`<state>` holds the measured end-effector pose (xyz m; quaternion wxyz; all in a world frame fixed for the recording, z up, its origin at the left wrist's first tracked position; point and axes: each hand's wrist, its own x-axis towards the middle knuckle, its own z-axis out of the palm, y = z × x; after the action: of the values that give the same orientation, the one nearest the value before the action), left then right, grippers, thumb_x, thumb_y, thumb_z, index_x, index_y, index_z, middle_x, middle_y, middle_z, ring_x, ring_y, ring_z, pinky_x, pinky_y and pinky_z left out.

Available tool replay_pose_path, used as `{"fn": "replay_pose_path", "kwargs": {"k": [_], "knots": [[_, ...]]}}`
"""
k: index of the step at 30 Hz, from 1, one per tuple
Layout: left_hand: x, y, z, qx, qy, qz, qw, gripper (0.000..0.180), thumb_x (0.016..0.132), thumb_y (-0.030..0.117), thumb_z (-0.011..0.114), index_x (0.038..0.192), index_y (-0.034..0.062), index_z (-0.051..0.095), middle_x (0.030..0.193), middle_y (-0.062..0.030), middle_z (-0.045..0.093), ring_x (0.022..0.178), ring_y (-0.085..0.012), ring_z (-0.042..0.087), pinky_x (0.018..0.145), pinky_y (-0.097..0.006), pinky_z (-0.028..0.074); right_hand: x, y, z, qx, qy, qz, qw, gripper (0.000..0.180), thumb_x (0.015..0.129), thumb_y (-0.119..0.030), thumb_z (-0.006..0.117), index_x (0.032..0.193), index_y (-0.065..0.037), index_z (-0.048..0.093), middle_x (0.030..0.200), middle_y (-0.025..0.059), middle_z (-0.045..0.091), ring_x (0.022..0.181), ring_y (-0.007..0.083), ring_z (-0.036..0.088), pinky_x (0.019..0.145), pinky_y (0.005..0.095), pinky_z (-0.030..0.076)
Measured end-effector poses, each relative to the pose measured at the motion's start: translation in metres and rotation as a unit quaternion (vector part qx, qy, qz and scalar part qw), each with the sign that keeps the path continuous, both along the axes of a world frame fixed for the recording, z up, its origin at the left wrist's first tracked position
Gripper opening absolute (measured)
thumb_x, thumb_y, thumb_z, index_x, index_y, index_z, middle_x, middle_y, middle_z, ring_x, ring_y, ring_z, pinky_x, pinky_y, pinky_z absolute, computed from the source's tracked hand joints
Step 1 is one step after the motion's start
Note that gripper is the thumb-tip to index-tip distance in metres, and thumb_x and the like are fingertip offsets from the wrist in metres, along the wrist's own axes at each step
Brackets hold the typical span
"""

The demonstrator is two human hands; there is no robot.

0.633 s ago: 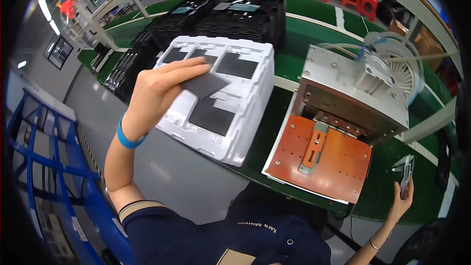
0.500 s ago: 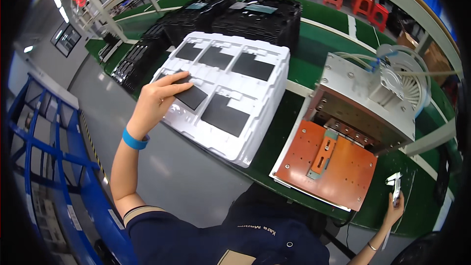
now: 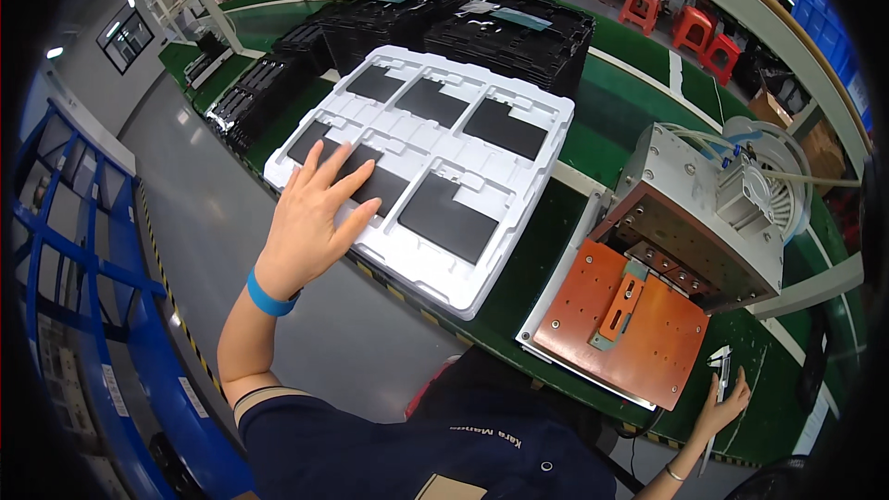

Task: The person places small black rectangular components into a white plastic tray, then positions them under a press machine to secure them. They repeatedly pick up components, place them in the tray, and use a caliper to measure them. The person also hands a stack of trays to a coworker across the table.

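The left hand [image 3: 313, 224] is released, its fingers spread and grasping nothing. It is positioned over the near row of the white tray [image 3: 407, 264]; fingertip contact cannot be confirmed. The dark sheet [image 3: 384, 190] nearest the thumb lies in the middle recess of that row. Other dark sheets [image 3: 449, 219] occupy the adjacent recesses and the far row.

The right hand [image 3: 720, 412] is located at the right end of the desk [image 3: 630, 111], beside the silver caliper [image 3: 723, 368]; whether it grips the caliper cannot be told.

Between the hands stands a metal press [image 3: 662, 171], with an orange plate [image 3: 576, 301] at its front and a slotted orange bar [image 3: 618, 311] mounted on the plate. Black trays [image 3: 509, 48] are stacked behind the white tray. A blue rack [image 3: 111, 319] stands at far left.
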<state>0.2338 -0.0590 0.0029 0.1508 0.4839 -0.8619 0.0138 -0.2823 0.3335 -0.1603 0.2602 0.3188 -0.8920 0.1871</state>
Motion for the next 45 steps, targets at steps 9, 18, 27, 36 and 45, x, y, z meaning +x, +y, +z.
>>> {"fn": "replay_pose_path", "kwargs": {"k": [9, 18, 27, 36, 45], "knots": [[0.004, -0.035, 0.003, -0.034, 0.049, -0.068, 0.996, 0.039, 0.085, 0.032, 0.068, 0.117, 0.0083, 0.069, 0.132, -0.0179, 0.054, 0.126, -0.0372, 0.047, 0.104, -0.042, 0.040, 0.190, -0.188, 0.195, -0.007, -0.114, 0.566, 0.816, 0.025, 0.075, -0.006, 0.073, 0.099, -0.004, 0.068, 0.098, 0.0086, 0.067, 0.094, 0.0266, 0.060, 0.082, 0.0366, 0.046], [0.005, -0.051, 0.001, -0.098, 0.017, -0.147, 0.984, 0.031, 0.088, 0.030, 0.066, 0.110, 0.0089, 0.070, 0.122, -0.0137, 0.058, 0.117, -0.0324, 0.051, 0.098, -0.041, 0.044, 0.268, -0.331, 0.176, 0.191, 0.013, 0.586, 0.787, 0.045, 0.081, -0.041, 0.072, 0.101, -0.001, 0.066, 0.101, 0.0132, 0.065, 0.095, 0.0293, 0.060, 0.084, 0.0388, 0.047], [0.000, -0.049, 0.015, -0.222, -0.135, -0.172, 0.950, 0.029, 0.087, 0.027, 0.066, 0.110, 0.0103, 0.069, 0.118, -0.0111, 0.060, 0.111, -0.0294, 0.055, 0.093, -0.039, 0.046, 0.281, -0.362, 0.199, 0.331, -0.170, 0.530, 0.762, 0.053, 0.073, -0.045, 0.079, 0.096, 0.002, 0.069, 0.089, 0.0148, 0.071, 0.088, 0.0305, 0.068, 0.078, 0.0387, 0.053], [0.036, -0.103, 0.003, -0.217, 0.025, -0.208, 0.953, 0.011, 0.079, 0.014, 0.071, 0.077, 0.0030, 0.068, 0.078, -0.0073, 0.063, 0.087, -0.0274, 0.056, 0.078, -0.037, 0.047, 0.237, -0.308, 0.198, -0.044, -0.376, 0.633, 0.676, 0.027, 0.082, -0.016, 0.076, 0.100, 0.002, 0.066, 0.081, 0.0126, 0.069, 0.066, 0.0131, 0.060, 0.062, 0.0285, 0.049], [0.031, -0.139, -0.001, -0.152, 0.050, -0.241, 0.957, 0.032, 0.087, 0.016, 0.061, 0.060, 0.0005, 0.055, 0.063, -0.0098, 0.048, 0.073, -0.0288, 0.046, 0.068, -0.040, 0.038, 0.140, -0.168, 0.150, -0.151, -0.587, 0.400, 0.687, 0.041, 0.074, 0.009, 0.075, 0.112, 0.009, 0.059, 0.108, 0.0124, 0.065, 0.102, 0.0171, 0.062, 0.091, 0.0299, 0.051]]}}
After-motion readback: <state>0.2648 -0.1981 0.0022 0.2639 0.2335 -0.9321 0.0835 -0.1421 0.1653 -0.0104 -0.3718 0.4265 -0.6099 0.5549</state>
